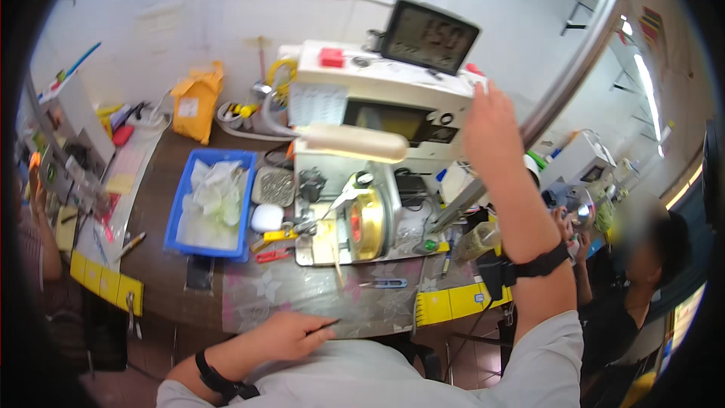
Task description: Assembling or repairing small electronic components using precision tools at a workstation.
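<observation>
My right hand (492, 127) is raised to the upper right corner of a white bench machine (453, 91), fingers stretched upward. Its fingertips are close to a small red part (474, 70) there; whether they touch is unclear. Low over the table's front edge, my left hand (296, 336) is closed on a thin dark tool (329, 324), of which only a short tip shows. In the machine's front sits a round brass-coloured wheel (368, 225). A long pale lamp (351, 143) hangs above it.
A blue tray (175, 215) holds crumpled white sheets. Beside it are a metal box of small parts (273, 186) and red-handled pliers (273, 255). A digital clock (430, 34) stands on the machine. A metal post rises at right, where another person (634, 287) sits.
</observation>
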Action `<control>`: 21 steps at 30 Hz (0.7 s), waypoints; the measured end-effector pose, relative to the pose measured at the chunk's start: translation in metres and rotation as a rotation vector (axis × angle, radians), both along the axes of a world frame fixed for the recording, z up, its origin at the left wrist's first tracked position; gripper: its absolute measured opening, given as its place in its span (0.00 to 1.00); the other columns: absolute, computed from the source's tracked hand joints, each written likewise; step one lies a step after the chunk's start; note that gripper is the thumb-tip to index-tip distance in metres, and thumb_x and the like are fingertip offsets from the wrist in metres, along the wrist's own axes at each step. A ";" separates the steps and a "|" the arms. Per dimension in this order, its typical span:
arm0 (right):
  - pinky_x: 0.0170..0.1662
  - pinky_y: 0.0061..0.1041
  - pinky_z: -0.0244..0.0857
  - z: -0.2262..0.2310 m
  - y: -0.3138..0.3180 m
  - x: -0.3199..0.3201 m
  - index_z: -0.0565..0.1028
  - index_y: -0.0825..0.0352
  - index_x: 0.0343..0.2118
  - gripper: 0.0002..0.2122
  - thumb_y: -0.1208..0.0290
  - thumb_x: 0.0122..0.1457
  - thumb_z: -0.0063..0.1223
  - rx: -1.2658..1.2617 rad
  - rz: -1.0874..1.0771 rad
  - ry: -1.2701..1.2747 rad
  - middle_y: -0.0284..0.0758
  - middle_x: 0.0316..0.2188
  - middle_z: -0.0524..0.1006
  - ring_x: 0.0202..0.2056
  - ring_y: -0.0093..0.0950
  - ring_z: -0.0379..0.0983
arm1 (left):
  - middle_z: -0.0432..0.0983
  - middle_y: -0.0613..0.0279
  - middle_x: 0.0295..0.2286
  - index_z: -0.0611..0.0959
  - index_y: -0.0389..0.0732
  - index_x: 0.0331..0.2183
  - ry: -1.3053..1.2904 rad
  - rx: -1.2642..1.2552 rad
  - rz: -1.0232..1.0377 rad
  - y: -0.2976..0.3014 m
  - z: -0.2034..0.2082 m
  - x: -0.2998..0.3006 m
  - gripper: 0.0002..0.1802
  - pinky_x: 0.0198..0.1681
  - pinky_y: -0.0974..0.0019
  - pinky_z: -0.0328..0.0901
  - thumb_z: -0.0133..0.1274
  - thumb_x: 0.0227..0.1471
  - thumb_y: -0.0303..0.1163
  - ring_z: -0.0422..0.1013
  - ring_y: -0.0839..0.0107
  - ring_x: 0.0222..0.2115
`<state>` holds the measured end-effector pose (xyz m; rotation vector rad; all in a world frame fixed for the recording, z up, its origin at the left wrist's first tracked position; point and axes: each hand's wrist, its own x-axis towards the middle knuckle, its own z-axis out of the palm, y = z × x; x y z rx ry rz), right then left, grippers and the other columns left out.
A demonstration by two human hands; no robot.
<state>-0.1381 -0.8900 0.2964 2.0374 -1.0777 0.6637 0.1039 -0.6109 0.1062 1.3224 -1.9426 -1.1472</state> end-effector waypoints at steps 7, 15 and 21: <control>0.40 0.41 0.66 0.024 0.002 0.017 0.71 0.71 0.36 0.09 0.75 0.54 0.41 0.153 -0.289 0.089 0.45 0.31 0.75 0.36 0.44 0.71 | 0.76 0.55 0.22 0.75 0.42 0.45 -0.770 -0.100 -0.090 -0.016 0.061 0.050 0.21 0.24 0.55 0.65 0.46 0.53 0.45 0.73 0.57 0.23; 0.42 0.27 0.64 0.003 0.149 -0.089 0.69 0.66 0.52 0.17 0.69 0.62 0.43 0.520 -0.470 -0.711 0.40 0.41 0.75 0.40 0.29 0.72 | 0.74 0.55 0.20 0.76 0.42 0.41 -0.645 -0.215 -0.002 -0.016 0.076 0.056 0.18 0.23 0.55 0.65 0.46 0.53 0.42 0.72 0.57 0.22; 0.36 0.15 0.65 -0.139 0.208 -0.164 0.60 0.70 0.55 0.21 0.78 0.59 0.46 0.805 0.312 -1.650 0.38 0.46 0.69 0.33 0.18 0.69 | 0.70 0.54 0.17 0.79 0.40 0.35 0.050 -0.226 0.204 -0.028 0.039 0.038 0.16 0.25 0.58 0.64 0.46 0.56 0.43 0.67 0.56 0.17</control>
